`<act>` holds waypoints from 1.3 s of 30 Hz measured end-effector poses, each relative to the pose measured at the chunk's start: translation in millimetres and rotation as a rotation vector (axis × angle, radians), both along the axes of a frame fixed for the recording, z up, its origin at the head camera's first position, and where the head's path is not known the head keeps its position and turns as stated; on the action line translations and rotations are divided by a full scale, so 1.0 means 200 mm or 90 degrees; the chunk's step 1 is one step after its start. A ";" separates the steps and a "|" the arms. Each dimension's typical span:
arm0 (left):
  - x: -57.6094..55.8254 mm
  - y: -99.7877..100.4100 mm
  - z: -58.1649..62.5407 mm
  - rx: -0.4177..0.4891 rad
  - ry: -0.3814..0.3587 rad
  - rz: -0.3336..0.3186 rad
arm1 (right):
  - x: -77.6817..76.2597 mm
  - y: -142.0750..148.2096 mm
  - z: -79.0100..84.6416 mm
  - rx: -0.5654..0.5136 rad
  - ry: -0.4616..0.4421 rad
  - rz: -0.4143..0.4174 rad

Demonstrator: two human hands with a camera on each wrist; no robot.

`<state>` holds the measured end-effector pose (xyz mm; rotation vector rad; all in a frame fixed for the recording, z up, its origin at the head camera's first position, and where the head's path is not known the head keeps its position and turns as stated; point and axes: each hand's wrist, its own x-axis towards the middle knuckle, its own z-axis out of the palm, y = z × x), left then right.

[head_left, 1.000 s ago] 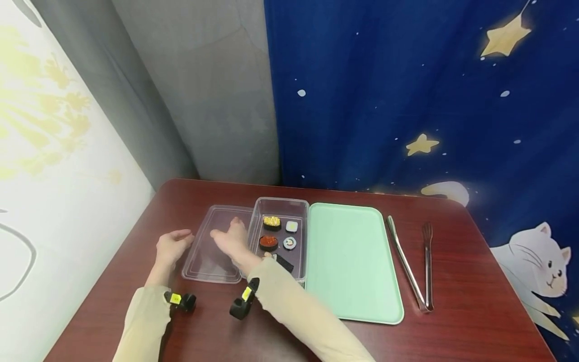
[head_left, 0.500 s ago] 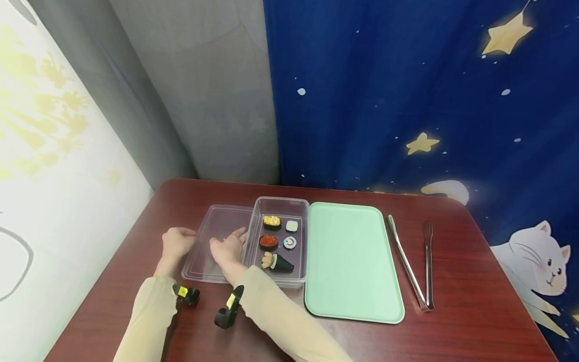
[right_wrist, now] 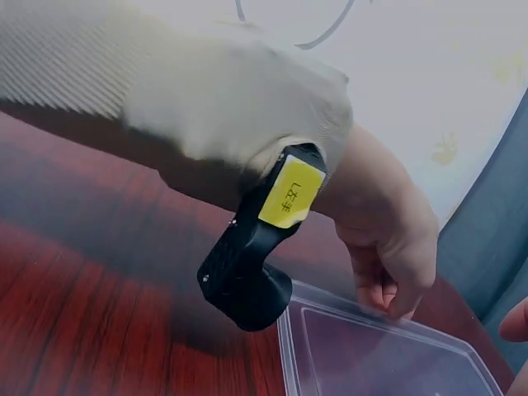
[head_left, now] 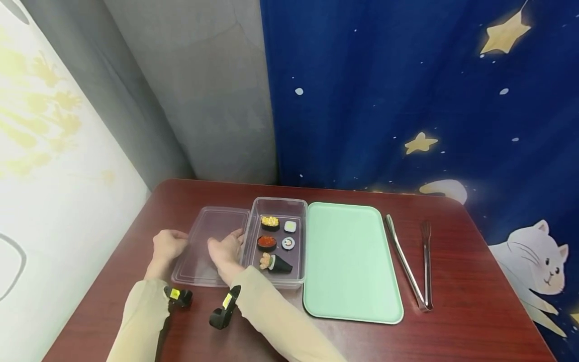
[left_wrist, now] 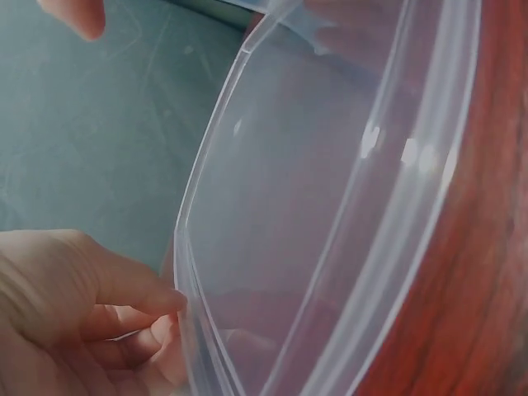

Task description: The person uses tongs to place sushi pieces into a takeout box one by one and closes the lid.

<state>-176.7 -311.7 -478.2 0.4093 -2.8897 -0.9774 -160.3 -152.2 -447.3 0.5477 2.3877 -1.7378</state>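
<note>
My left hand pinches the left edge of a clear plastic lid between thumb and fingers; the left wrist view shows the thumb on the lid's rim. Over the lid's right side, my right hand has its thumb apart and its fingers extended to the left wall of a clear plastic box. Inside the box lie a yellow-topped sushi piece, a red roe sushi piece, two small rolls and a dark cone-shaped hand roll. The right hand covers part of the lid.
A pale green tray lies right beside the box. Farther right, metal tongs rest spread on the dark red wooden table. Curtains hang behind the table's far edge, and a light printed wall or cloth stands at left.
My right hand has drawn back toward me, uncovering the hand roll, with its fingers now at the box's left wall. The lid has shifted slightly left with my left hand.
</note>
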 end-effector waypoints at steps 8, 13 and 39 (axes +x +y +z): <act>0.05 -0.11 0.08 0.012 -0.015 0.008 | -0.01 -0.01 0.03 -0.075 0.042 -0.054; 0.08 -0.18 0.15 0.048 -0.016 0.009 | -0.04 -0.01 0.09 -0.141 0.133 -0.073; 0.11 -0.07 0.45 0.199 0.328 0.013 | -0.17 0.29 0.39 -0.248 0.400 0.034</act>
